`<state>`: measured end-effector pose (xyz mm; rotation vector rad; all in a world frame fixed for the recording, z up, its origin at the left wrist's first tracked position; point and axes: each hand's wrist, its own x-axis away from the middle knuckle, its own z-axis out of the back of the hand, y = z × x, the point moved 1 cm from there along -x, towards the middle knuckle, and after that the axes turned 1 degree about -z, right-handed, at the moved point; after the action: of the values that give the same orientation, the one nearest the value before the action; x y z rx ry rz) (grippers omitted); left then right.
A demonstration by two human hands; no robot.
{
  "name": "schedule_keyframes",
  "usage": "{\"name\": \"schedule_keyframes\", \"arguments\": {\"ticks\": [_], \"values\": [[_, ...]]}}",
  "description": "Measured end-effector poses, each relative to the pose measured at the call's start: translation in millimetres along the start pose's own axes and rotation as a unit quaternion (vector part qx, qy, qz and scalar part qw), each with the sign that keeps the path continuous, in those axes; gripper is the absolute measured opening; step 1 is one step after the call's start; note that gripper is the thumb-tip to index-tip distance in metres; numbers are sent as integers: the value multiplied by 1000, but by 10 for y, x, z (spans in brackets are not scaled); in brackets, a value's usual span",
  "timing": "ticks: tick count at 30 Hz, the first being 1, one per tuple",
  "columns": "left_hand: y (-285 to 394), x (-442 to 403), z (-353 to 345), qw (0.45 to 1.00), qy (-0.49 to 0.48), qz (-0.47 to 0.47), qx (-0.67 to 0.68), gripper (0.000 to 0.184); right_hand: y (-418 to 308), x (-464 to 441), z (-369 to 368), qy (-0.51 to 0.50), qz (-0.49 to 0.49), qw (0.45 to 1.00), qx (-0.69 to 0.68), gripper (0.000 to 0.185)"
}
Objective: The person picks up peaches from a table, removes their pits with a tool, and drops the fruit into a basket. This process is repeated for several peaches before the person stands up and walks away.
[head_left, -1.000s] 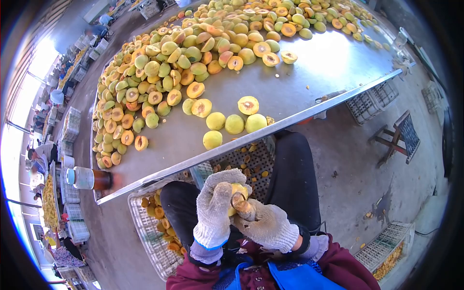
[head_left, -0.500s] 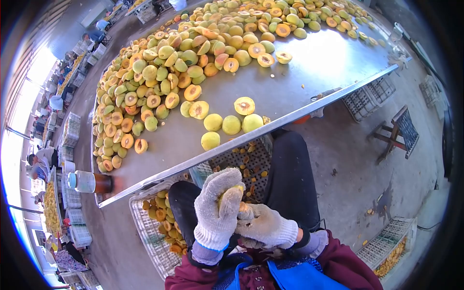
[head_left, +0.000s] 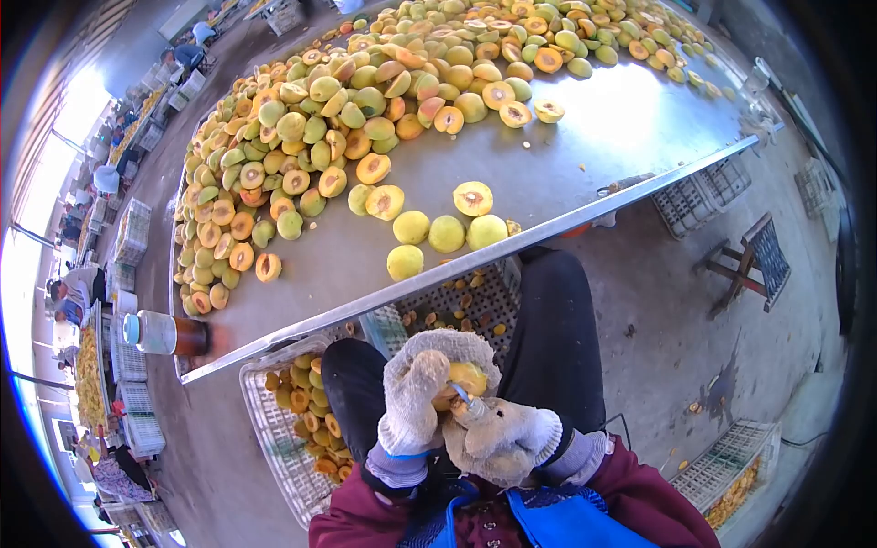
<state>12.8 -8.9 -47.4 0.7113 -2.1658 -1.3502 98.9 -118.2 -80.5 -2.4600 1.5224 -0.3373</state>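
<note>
My left hand (head_left: 416,388), in a whitish knitted glove, is wrapped round a yellow peach half (head_left: 469,375) above my lap. In the same kind of glove, my right hand (head_left: 504,438) grips a small tool with a thin curved metal blade (head_left: 461,393). The blade meets the fruit's cut side; most of the handle is hidden by the fingers. Between my knees, a dark perforated crate (head_left: 502,297) holds scattered fruit scraps. Left of my leg stands a white crate (head_left: 274,457) with pitted peach halves (head_left: 315,416).
The metal table (head_left: 338,256) ahead bears a large heap of halved peaches (head_left: 365,100), with several halves near its raised edge. A jar of dark liquid (head_left: 166,334) stands by the left corner. On the right are a small stool (head_left: 763,260) and a crate (head_left: 731,466).
My left hand has turned and opened round the fruit, so the peach half now shows. The right hand's tool has come into sight against it. The view has shifted slightly.
</note>
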Motion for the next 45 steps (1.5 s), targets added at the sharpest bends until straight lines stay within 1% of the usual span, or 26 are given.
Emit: {"name": "schedule_keyframes", "arguments": {"ticks": [1,3,6,9,10,11,13,15,18,20,21,23,25,26,27,29,31,34,35,37,38,39,41,42,43,45], "values": [[-21,14,11,997,47,42,40,52,16,-13,19,-1,-3,1000,0,25],[-83,13,86,998,36,25,44,53,67,-39,50,-10,-4,1000,-27,24],[-131,-21,178,980,-42,-155,-118,40,117,-39,77,-22,-1,998,-56,24],[-66,-146,298,933,-112,-243,-239,35,157,-85,97,-98,-9,985,-141,23],[-49,-124,243,959,-99,-185,-188,41,184,-83,102,-97,-8,985,-141,23],[-39,-78,188,959,-99,-186,-188,41,210,-81,113,-68,-2,991,-112,23],[-102,17,115,998,-28,-22,49,49,204,-76,104,-38,5,996,-82,22],[-161,37,119,998,-2,-3,66,55,191,-96,56,83,2,997,-1,22],[-152,-3,159,999,31,20,36,56,151,-80,128,23,-16,998,-49,23],[-60,-111,321,973,-63,-126,-185,35,129,-83,55,-12,-15,998,-63,24],[-21,-145,360,929,-111,-197,-292,25,133,-99,27,-9,-13,996,-88,25],[-4,-108,375,923,-111,-207,-305,22,187,-116,43,-8,-11,993,-116,25],[-50,-44,340,976,-92,-111,-162,34,232,-137,134,-140,-24,976,-167,26],[-52,14,164,999,-27,-39,4,43,234,-125,138,-139,-22,976,-169,26],[-101,24,125,999,-27,-38,7,43,217,-106,141,-110,-22,981,-158,26],[-177,17,104,989,64,73,108,51,171,-90,109,-79,-22,986,-144,27],[-173,22,83,988,72,83,112,53,145,-79,53,40,-11,997,-66,26],[-124,12,114,971,83,101,199,43,141,-118,50,31,-9,997,-75,22],[-118,12,146,989,53,66,120,39,169,-126,96,30,-11,997,-77,22],[-115,-62,268,998,23,28,43,34,204,-134,211,-100,-24,979,-174,21],[-64,-162,378,980,-54,-111,-157,31,196,-137,156,-100,-25,980,-173,21],[-27,-220,409,896,-129,-243,-349,28,176,-151,60,-73,-5,980,-183,22],[-11,-147,360,887,-132,-262,-356,27,185,-169,67,-49,20,980,-194,23],[-33,-90,302,966,-105,-147,-182,30,221,-170,169,-109,2,975,-191,23],[-79,-51,233,997,-73,-21,1,33,248,-150,215,-165,-14,967,-191,23],[-125,-78,113,997,-37,-7,62,42,204,-99,238,-128,-13,976,-173,24]]}}
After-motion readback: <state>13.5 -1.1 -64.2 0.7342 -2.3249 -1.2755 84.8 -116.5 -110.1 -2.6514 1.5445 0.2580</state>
